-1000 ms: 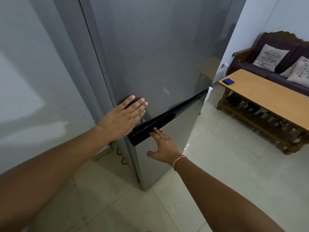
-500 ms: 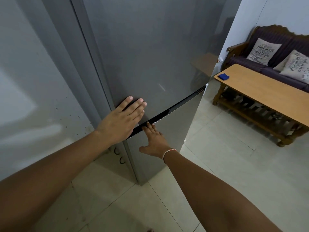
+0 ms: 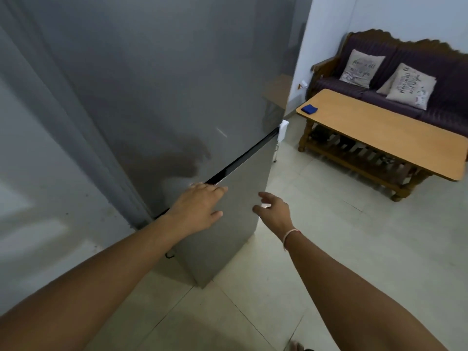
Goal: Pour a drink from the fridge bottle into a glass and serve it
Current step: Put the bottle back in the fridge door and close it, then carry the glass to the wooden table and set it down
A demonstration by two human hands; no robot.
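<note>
A tall grey fridge [image 3: 177, 84] fills the left and centre of the head view, both doors closed with a thin black gap [image 3: 243, 160] between upper and lower door. My left hand [image 3: 200, 209] lies flat with straight fingers on the top corner of the lower door [image 3: 228, 229]. My right hand [image 3: 272, 210] hovers just off the lower door's right edge, fingers loosely spread, holding nothing. No bottle or glass is in sight.
A wooden coffee table [image 3: 379, 133] with a small blue cloth [image 3: 309, 109] stands to the right. Behind it is a dark sofa [image 3: 430, 72] with two cushions. Pale tiled floor [image 3: 329, 249] lies between fridge and table. A grey wall is at the left.
The gap between the fridge doors has narrowed to a thin line. My left hand slid from the upper door down to the lower door. My right hand came off the door front and moved right.
</note>
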